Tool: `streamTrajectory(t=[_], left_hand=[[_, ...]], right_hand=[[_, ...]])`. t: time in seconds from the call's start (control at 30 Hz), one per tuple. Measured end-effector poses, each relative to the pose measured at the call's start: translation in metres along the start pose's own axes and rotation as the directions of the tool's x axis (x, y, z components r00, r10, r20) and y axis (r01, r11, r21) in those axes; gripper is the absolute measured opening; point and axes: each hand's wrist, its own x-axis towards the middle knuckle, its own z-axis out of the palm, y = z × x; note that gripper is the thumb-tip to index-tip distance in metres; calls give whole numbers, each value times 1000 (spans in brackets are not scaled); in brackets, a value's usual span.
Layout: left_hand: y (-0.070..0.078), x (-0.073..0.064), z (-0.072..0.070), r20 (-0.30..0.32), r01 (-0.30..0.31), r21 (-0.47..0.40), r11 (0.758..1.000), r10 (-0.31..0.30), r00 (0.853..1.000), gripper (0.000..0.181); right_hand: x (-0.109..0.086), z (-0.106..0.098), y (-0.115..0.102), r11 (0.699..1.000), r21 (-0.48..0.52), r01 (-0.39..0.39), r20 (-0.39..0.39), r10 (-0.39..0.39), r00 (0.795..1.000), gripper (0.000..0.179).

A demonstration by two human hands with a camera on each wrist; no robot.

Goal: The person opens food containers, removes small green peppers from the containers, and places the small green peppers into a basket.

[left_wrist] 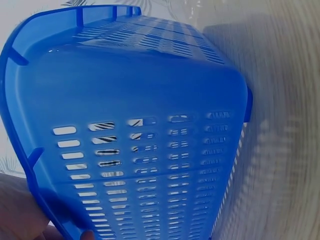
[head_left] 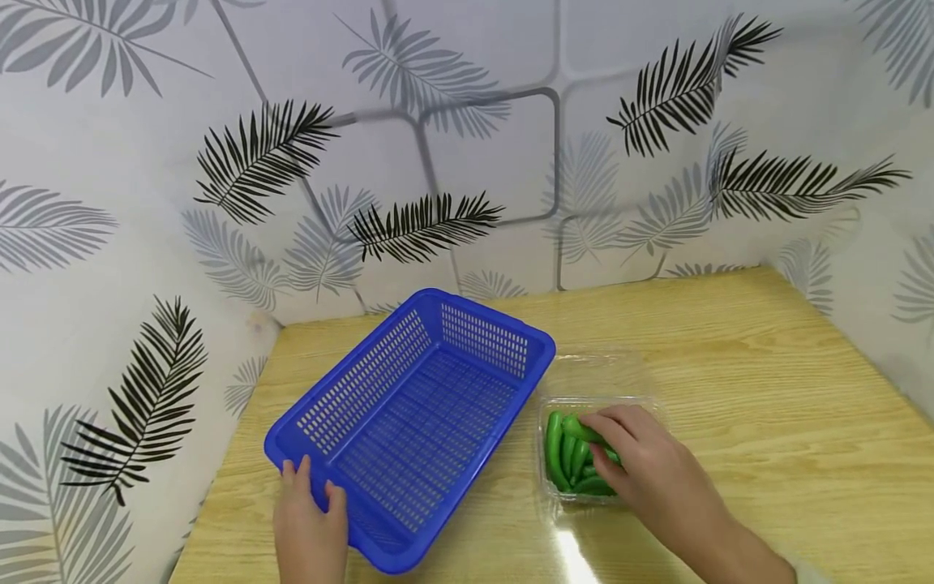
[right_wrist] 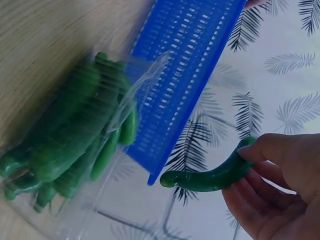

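Observation:
My left hand (head_left: 310, 519) grips the near end of a blue slotted plastic basket (head_left: 485, 334), fingers and thumb at its rim. Nothing lies inside the basket in the head view. To its right stands a clear plastic box (head_left: 541, 462) holding several small green cucumbers (head_left: 556, 454). Over that box is my right hand (head_left: 649, 462), pinching one curved cucumber (right_wrist: 215, 181) between thumb and fingers. In the right wrist view this cucumber hangs apart from the others, its blunt end free.
The box's clear lid (head_left: 594, 369) is folded back behind it on the wood-grain table (head_left: 737, 389). A wall (head_left: 496, 162) with a leaf pattern rises at the table's back and sides. The basket's right rim is close to the box.

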Motion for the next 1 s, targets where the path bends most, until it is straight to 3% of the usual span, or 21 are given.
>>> streamTrajectory(t=[0.13,0.37,0.53,0.7,0.83,1.0], left_hand=[[0,-5,2,-20,-32,-2,999,32,999,43],[0,-13,4,-31,-58,-32,998,57,998,35],[0,-18,8,-101,-109,-58,992,103,990,22],[-1,-21,11,-105,-134,-61,989,127,986,13],[-3,-21,14,-123,-184,-94,979,172,977,10],[-5,-20,17,-164,-240,-182,953,211,964,16]], right_hand=[[6,3,-9,998,15,65,27,-65,998,44],[19,13,-21,982,39,184,74,-186,980,38],[30,24,-28,958,59,281,94,-286,954,36],[38,34,-36,929,92,358,88,-365,927,35],[43,41,-42,918,119,378,141,-392,909,24],[47,52,-46,904,117,411,200,-427,882,32]])
